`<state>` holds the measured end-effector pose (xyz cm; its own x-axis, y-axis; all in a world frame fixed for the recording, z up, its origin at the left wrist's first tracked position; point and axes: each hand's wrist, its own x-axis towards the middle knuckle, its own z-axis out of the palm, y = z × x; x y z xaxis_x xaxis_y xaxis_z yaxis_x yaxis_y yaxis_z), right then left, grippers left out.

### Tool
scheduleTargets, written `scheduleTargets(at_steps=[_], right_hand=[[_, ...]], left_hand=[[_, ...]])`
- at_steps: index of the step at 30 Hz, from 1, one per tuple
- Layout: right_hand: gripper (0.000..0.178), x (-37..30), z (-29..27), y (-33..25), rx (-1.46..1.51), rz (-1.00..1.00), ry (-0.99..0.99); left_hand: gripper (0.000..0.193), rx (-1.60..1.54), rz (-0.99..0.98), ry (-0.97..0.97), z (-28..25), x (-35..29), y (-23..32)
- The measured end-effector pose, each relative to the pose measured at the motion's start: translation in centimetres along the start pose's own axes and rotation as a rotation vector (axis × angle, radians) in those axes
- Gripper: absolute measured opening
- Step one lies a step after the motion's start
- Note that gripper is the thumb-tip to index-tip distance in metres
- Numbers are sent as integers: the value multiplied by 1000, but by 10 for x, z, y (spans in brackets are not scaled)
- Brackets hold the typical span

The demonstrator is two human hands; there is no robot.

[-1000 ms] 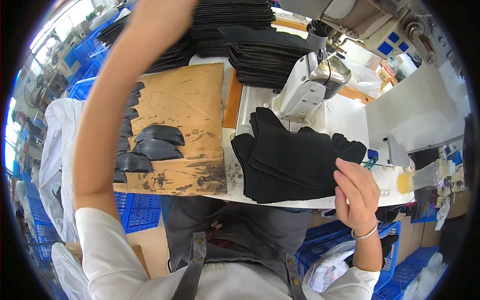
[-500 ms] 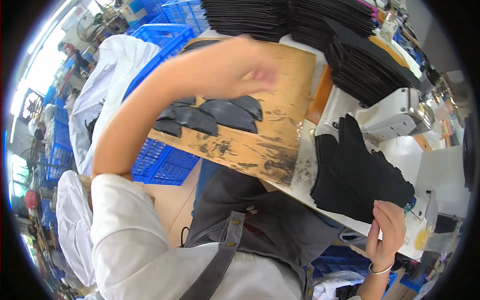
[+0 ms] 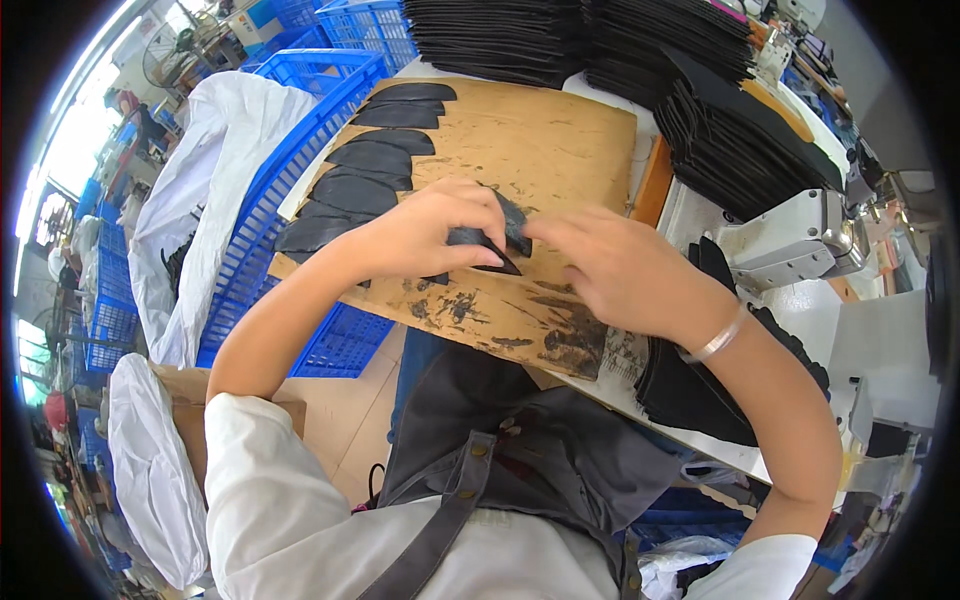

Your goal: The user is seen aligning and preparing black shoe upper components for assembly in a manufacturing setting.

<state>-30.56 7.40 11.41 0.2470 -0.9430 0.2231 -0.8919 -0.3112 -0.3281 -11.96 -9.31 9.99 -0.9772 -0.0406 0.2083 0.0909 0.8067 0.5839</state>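
A stained brown board (image 3: 560,150) lies on the table with a row of curved black cut pieces (image 3: 370,160) along its left edge. My left hand (image 3: 425,235) is over the board's middle, its fingers pinching a small black piece (image 3: 490,245). My right hand (image 3: 620,275) meets it from the right, fingertips touching the same piece. A bracelet is on my right wrist. A pile of black fabric pieces (image 3: 700,385) lies on the white table under my right forearm.
Tall stacks of black pieces (image 3: 560,40) stand at the back of the table. A white sewing machine (image 3: 800,245) is at the right. Blue plastic crates (image 3: 290,130) and white bags (image 3: 210,150) sit to the left, below the table.
My right hand has left the black pile at the right and come across to the board. My left hand has dropped onto the board and taken hold of a small black piece.
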Motion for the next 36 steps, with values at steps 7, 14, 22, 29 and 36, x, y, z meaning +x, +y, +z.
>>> scheduleTargets(at_steps=[7,14,22,29,36], right_hand=[[46,28,19,13,-13,-24,-100],[42,23,1,14,-350,177,-344],[30,47,18,-4,472,204,135],[16,75,45,2,466,-29,134],[10,77,38,-9,679,182,158]], left_hand=[[12,-570,-194,410,-46,-18,-39],[33,-795,-157,389,-60,-19,-61],[44,-62,-158,129,-29,5,-7],[57,-110,-292,343,-33,-34,1],[40,590,-92,252,15,-79,-2]])
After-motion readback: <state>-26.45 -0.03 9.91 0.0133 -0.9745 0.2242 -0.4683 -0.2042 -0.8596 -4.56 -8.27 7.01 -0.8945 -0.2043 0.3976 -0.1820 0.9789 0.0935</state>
